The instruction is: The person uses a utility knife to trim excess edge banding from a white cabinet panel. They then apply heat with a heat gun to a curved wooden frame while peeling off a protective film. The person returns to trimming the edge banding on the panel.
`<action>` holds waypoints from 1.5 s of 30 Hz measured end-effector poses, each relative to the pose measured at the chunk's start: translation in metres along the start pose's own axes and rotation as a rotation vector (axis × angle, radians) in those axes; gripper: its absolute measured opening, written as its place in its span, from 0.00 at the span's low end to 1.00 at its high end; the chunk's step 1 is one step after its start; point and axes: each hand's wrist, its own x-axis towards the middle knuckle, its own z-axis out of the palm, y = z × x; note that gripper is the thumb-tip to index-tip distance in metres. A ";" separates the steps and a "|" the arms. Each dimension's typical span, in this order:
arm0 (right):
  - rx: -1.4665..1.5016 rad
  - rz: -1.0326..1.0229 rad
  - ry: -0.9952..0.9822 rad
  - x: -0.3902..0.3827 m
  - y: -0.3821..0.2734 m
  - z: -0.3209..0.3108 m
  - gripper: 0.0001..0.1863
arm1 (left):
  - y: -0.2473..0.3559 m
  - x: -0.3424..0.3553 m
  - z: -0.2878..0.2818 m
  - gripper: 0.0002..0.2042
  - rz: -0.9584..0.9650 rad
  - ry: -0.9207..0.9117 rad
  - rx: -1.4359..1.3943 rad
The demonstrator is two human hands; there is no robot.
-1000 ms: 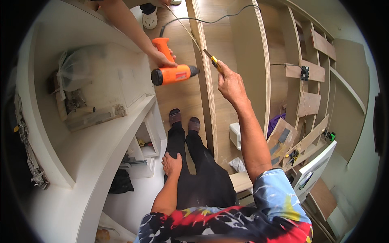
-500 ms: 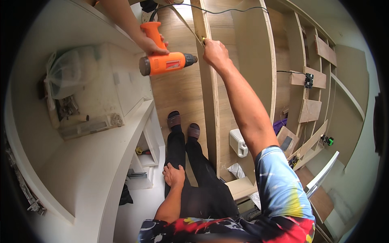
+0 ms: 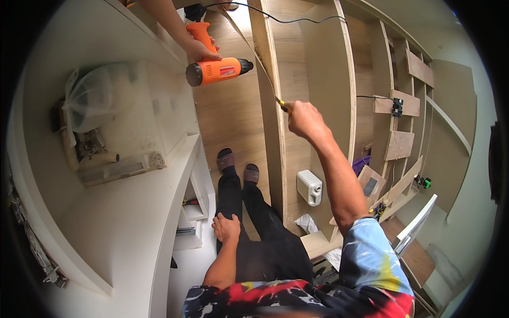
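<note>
My right hand [image 3: 306, 121] is closed on a yellow utility knife [image 3: 282, 104], its dark tip at the edge of a long upright plywood board [image 3: 278, 152]. A thin pale strip [image 3: 246, 40] runs from the top down along that edge to the knife. My left hand [image 3: 226, 229] rests on my thigh with fingers apart, holding nothing. At upper left, a co-worker's hand [image 3: 201, 51] grips an orange heat gun [image 3: 212, 72], its nozzle near the board; another hand of theirs shows partly at the top, by the strip's end.
A white curved cabinet counter [image 3: 122, 222] with a plastic bag and hardware fills the left. Plywood shelving [image 3: 400, 146] with small panels and clamps lies to the right. A white plastic jug [image 3: 309, 188] stands on the wood floor [image 3: 225, 116]. A dark cord [image 3: 294, 21] crosses the top.
My right hand with the knife first moved up along the board edge, then back down toward me. The co-worker's heat gun has shifted up and left. My left hand stays on my thigh.
</note>
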 end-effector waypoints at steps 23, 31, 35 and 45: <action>-0.502 -0.163 -0.268 0.225 -0.047 -0.023 0.12 | 0.004 0.005 0.003 0.30 -0.017 0.003 0.003; -0.046 0.048 -0.212 0.106 -0.042 -0.075 0.12 | 0.017 0.005 -0.012 0.30 -0.029 -0.024 -0.022; -0.081 -0.010 0.009 0.160 -0.038 -0.067 0.16 | 0.017 0.005 -0.011 0.30 -0.042 -0.070 0.008; -0.248 -0.090 -0.029 0.298 -0.060 0.005 0.17 | 0.009 0.006 -0.001 0.30 -0.049 -0.065 0.016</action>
